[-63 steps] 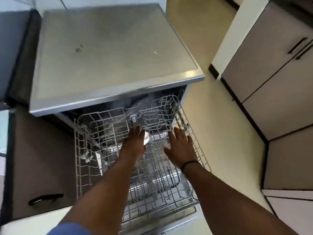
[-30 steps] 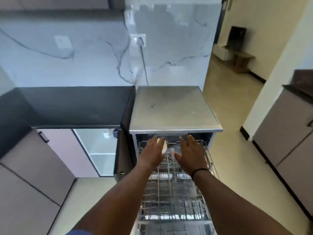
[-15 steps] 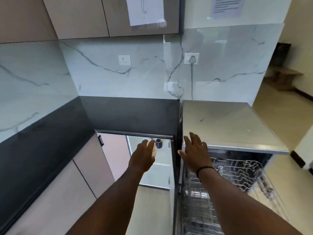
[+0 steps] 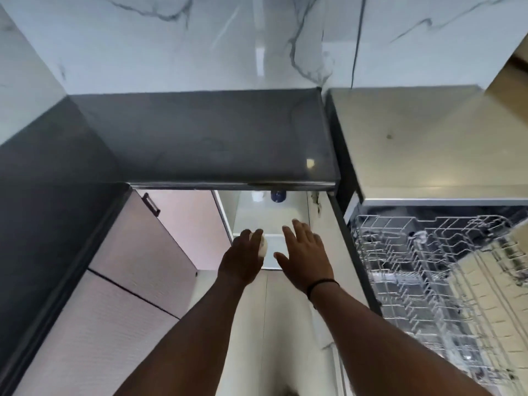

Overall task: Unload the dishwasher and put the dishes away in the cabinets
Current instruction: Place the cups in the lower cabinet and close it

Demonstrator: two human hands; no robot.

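Both your arms are out in front of you, reaching toward the open cabinet (image 4: 271, 224) under the dark desk (image 4: 200, 138). Your left hand (image 4: 243, 258) is curled round a small white dish (image 4: 262, 247); only a sliver of it shows past your fingers, so I can't tell just what kind of dish it is. It sits right at the cabinet's mouth, level with the front edge of the white shelf (image 4: 274, 255). Your right hand (image 4: 305, 252) is just beside it, fingers spread and straight, palm down, holding nothing. A black band (image 4: 323, 284) circles that wrist. The two hands are near each other but not touching.

Deep in the cabinet, up under the desk's edge, a small blue item (image 4: 277, 195) stands at the back, too far in to make out. The cabinet door (image 4: 177, 232) is swung open on your left, its dark handle (image 4: 151, 204) showing near the top.

Off to your right, the dishwasher (image 4: 428, 138) is open with its wire rack (image 4: 428, 267) pulled out. Veined marble wall (image 4: 200, 38) runs behind everything.
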